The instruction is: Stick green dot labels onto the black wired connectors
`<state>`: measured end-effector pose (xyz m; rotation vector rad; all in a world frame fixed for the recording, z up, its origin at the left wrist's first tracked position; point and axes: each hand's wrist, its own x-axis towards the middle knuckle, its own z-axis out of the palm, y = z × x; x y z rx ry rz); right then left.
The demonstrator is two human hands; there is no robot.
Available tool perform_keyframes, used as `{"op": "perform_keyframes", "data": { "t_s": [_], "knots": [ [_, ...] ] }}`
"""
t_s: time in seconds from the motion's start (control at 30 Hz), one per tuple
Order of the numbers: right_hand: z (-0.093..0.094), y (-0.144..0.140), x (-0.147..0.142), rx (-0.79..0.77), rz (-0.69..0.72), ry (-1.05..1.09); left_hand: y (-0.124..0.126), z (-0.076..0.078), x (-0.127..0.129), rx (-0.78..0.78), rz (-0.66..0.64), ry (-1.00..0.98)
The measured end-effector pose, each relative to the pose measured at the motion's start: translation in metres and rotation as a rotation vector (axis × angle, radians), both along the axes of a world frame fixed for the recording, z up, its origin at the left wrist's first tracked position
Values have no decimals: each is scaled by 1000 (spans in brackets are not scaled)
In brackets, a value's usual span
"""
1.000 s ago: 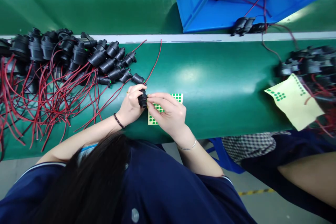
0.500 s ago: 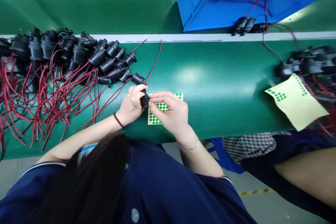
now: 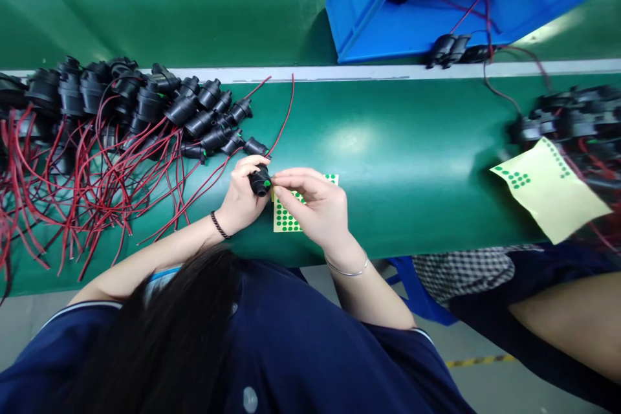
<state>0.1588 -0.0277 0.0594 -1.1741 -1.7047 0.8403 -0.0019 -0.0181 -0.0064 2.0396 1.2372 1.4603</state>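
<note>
My left hand grips a small black connector with a green dot on its side; red wire trails from it to the left. My right hand rests just to the right, its fingertips touching the connector's end. Under my right hand lies a pale yellow sticker sheet with several green dots, flat on the green belt. Whether my right fingers pinch a sticker cannot be made out.
A pile of black connectors with red wires spreads over the belt's left part. A blue crate stands behind the belt. At the right lie another sticker sheet and more connectors, with a co-worker's arm below.
The connector in my left hand has turned so a green dot on it now shows. My right fingertips stay at its end. The view shifted slightly.
</note>
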Motion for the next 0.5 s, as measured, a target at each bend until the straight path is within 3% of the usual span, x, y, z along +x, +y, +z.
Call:
{"op": "perform_keyframes", "data": {
  "t_s": [0.2,0.5],
  "knots": [
    [3,-2,-6,144,-36,-130,0,0,1,24,-9,-10],
    [0,-3,-1,228,-15,-197,3,-3,-6,136,10,181]
  ]
}}
